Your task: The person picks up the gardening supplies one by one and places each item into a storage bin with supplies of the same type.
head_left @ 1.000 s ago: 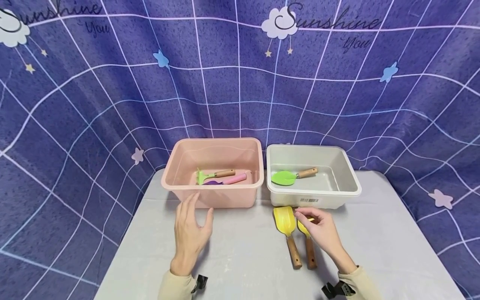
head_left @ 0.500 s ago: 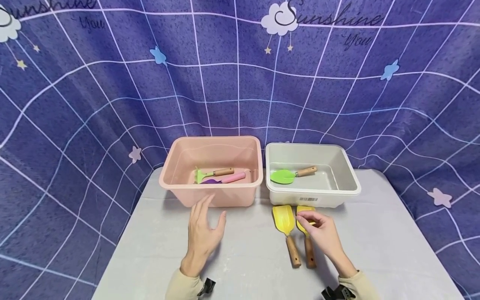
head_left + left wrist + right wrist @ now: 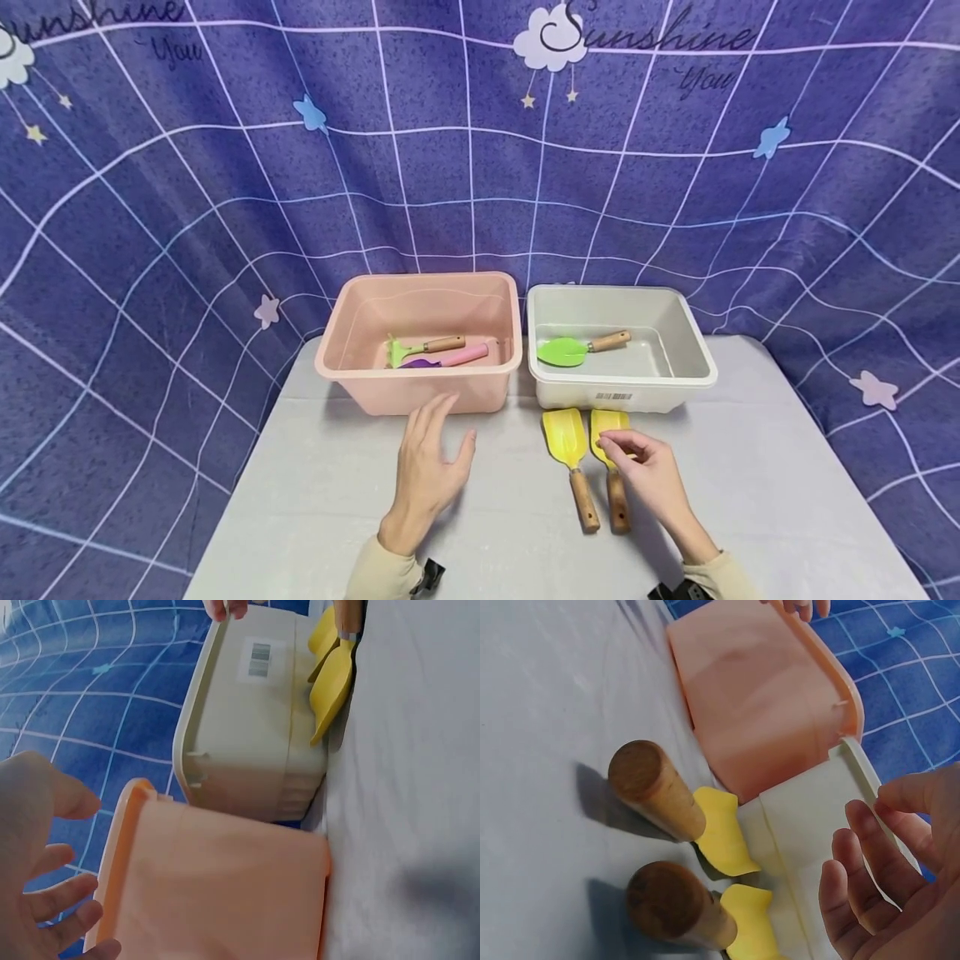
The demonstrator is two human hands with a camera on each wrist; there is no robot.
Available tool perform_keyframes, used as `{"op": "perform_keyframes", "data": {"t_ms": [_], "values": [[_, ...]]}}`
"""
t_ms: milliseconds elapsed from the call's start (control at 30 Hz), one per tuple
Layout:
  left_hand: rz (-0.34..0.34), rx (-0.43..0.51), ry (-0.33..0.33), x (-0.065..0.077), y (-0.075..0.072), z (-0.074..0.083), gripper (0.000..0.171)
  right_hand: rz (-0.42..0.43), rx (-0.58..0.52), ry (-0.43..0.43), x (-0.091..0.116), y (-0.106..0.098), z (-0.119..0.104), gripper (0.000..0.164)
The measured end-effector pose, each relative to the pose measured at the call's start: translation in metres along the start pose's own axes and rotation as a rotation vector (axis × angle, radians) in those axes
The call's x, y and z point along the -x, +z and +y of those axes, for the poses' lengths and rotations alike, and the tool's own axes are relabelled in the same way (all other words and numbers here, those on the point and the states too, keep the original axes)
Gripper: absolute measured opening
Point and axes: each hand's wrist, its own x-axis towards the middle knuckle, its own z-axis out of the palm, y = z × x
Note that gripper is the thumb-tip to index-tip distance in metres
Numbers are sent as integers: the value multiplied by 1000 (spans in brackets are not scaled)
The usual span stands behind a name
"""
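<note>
My left hand (image 3: 427, 475) hovers in front of the pink bin (image 3: 420, 393), fingers extended and thumb spread, with nothing in it. Over the right yellow shovel (image 3: 618, 504) is my right hand (image 3: 658, 477), its fingers loosely bent and thumb tip near the index finger; in the right wrist view the hand (image 3: 900, 892) holds nothing. Another yellow shovel (image 3: 565, 435) lies to the left, nearly parallel. Both have wooden handles pointing toward me, their blades close to the front of the white bin (image 3: 660, 400). Part of the right shovel is hidden by my fingers.
In the pink bin lie a small green rake (image 3: 397, 352) with a wooden handle and a purple-bladed tool with a pink handle (image 3: 465, 355). The white bin contains a green trowel (image 3: 562, 352). A blue patterned curtain (image 3: 480, 150) hangs behind the grey-white table (image 3: 300, 500).
My left hand has drifted right along the front of the pink bin. The right hand has stayed nearly in place, shifting slightly lower over the right shovel. The shovels lie as before.
</note>
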Motion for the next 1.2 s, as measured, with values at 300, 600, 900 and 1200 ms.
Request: {"op": "perform_keyframes", "data": {"t_ms": [300,600,900,1200], "values": [[-56,11,18,-5,10,12,57,22,-11,15,3,5,3,17],[-68,49,57,-9,24,24,51,31,1,76,12,6,12,18],[-90,49,73,-8,37,29,46,25,30,109,18,5,21,17],[-92,63,114,-13,48,40,43,54,28,138,22,5,32,14]]}}
